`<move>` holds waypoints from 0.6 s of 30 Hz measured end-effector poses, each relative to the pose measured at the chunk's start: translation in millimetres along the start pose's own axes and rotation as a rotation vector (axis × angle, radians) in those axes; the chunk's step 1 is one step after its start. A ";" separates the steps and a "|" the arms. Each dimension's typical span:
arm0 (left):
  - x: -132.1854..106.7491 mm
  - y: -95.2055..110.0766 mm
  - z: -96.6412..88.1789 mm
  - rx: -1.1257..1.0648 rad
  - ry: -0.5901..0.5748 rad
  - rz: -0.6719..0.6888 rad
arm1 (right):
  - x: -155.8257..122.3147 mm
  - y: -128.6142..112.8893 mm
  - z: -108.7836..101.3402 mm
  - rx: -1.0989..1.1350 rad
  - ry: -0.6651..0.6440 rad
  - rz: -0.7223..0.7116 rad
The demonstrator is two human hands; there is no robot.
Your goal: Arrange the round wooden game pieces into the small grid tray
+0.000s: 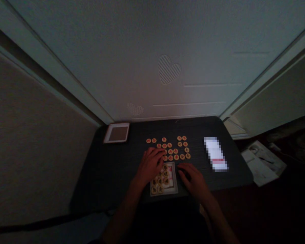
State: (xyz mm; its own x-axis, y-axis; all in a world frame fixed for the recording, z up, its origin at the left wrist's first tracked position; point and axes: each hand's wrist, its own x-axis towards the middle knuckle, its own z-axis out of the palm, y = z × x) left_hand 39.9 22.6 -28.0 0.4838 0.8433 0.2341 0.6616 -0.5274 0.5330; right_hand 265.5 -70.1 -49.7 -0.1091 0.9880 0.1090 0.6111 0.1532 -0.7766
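My left hand reaches over the left side of a shallow box, its fingers stretched forward. Its fingertips touch or partly cover a round Chinese chess piece on the table; the thumb's underside is hidden. My right hand rests on the table to the right of the box, loosely curled, with a gap between thumb and forefinger and nothing seen in it. Several dark-lettered chess pieces lie in the box beside a red-and-white card. Beyond the hands, mostly red-lettered pieces lie face up in loose rows.
The dark table stands against a pale panel with heart reliefs. A brown-rimmed box lid or tray lies at its back left. To the right is a pixelated bright phone-like rectangle. Papers lie lower, past the table's right edge.
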 end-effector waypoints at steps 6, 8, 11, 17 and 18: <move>-3.4 -2.8 1.5 0.065 -0.029 -0.011 | -1.4 9.5 1.3 0.045 0.038 -0.014; -5.2 -3.5 0.4 0.073 -0.028 -0.021 | -1.5 9.9 2.0 0.055 0.052 -0.018; -8.4 -5.6 -2.2 0.098 -0.029 -0.035 | -1.2 9.7 1.9 0.062 0.050 -0.017; -13.2 -13.7 -7.0 0.140 -0.009 -0.067 | -0.7 12.4 2.0 0.061 0.033 -0.012; -13.7 -14.9 -7.6 0.146 -0.010 -0.064 | -0.9 12.9 2.2 0.060 0.032 -0.011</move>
State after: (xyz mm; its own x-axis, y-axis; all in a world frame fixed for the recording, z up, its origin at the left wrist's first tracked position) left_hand 19.0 19.7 -32.9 0.4433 0.8749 0.1952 0.7670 -0.4829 0.4226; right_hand 271.7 -69.0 -61.2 -0.0899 0.9866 0.1362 0.5617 0.1632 -0.8111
